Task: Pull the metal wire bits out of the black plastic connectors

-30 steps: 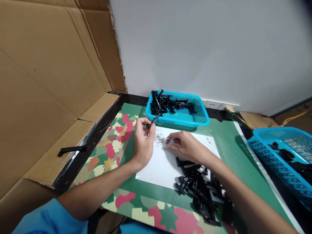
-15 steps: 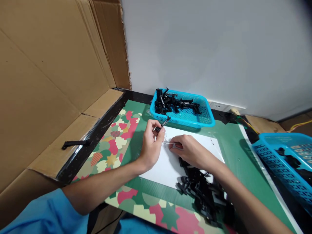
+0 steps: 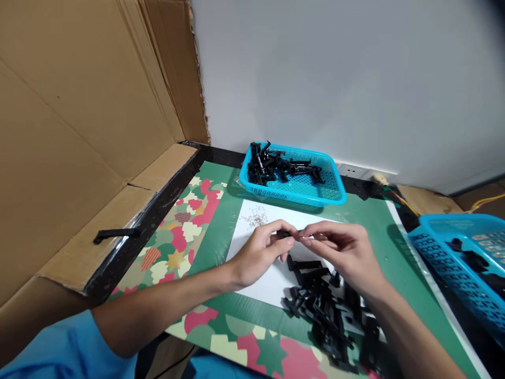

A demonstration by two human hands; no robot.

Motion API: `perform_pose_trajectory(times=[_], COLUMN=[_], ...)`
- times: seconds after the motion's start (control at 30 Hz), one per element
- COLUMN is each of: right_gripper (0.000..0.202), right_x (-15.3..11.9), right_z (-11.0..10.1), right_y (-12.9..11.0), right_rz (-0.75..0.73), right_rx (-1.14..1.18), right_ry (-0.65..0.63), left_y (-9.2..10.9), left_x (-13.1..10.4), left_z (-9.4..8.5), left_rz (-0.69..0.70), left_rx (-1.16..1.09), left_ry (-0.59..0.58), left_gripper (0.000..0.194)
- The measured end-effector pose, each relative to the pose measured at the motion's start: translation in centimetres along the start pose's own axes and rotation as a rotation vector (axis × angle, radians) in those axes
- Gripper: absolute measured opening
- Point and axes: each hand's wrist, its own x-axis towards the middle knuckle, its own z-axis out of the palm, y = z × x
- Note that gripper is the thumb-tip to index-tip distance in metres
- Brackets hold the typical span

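My left hand (image 3: 266, 250) is closed around a small black plastic part (image 3: 282, 233), with thumb and index finger pinching it. The fingertips of my right hand (image 3: 341, 247) meet those of my left at the part's right end. My right fingers are pinched together; what sits between them is mostly hidden. Both hands are above a white sheet of paper (image 3: 241, 243). Beyond my left hand, a tangle of small thin metal wire pieces (image 3: 256, 217) lies on the sheet. Below my right hand is a heap of similar black plastic parts (image 3: 325, 310).
A blue basket (image 3: 294, 198) with black parts stands at the back by the wall. Another blue basket (image 3: 453, 273) is at the right. A lone black part (image 3: 117, 233) lies on the cardboard ledge at left. A power socket (image 3: 352, 171) and cables are behind.
My right hand has moved right and up, away from the wire pieces, which now show. My left hand has brought the black part down and right to meet it.
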Motion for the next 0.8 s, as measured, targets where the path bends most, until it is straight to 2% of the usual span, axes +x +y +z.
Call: perform_pose_trajectory(times=[0.17, 0.3, 0.5, 0.63, 0.7, 0.8], right_gripper=[0.016, 0.014, 0.016, 0.016, 0.016, 0.019], right_x=[-0.21, -0.25, -0.67, -0.82, -0.77, -0.70], right_z=[0.15, 0.38, 0.31, 0.31, 0.38, 0.55], right_y=[-0.28, -0.39, 0.24, 0.53, 0.46, 0.22], right_rz=[0.004, 0.001, -0.079, -0.129, -0.122, -0.057], right_rx=[0.035, 0.057, -0.020, -0.074, -0.078, -0.099], right_ry=[-0.067, -0.068, 0.012, 0.002, -0.006, 0.063], left_y=[-0.38, -0.80, -0.58, -0.29, -0.35, -0.57], left_x=[-0.05, 0.02, -0.04, 0.01, 0.06, 0.12], left_z=[0.00, -0.01, 0.08, -0.12, -0.26, -0.46], left_rz=[-0.044, -0.084, -0.118, -0.114, -0.102, -0.044], left_rx=[-0.016, -0.077, -0.134, -0.123, -0.112, -0.086], left_ry=[-0.015, -0.025, -0.086, -0.075, -0.067, -0.035], left_gripper=[0.037, 0.039, 0.042, 0.040, 0.037, 0.032])
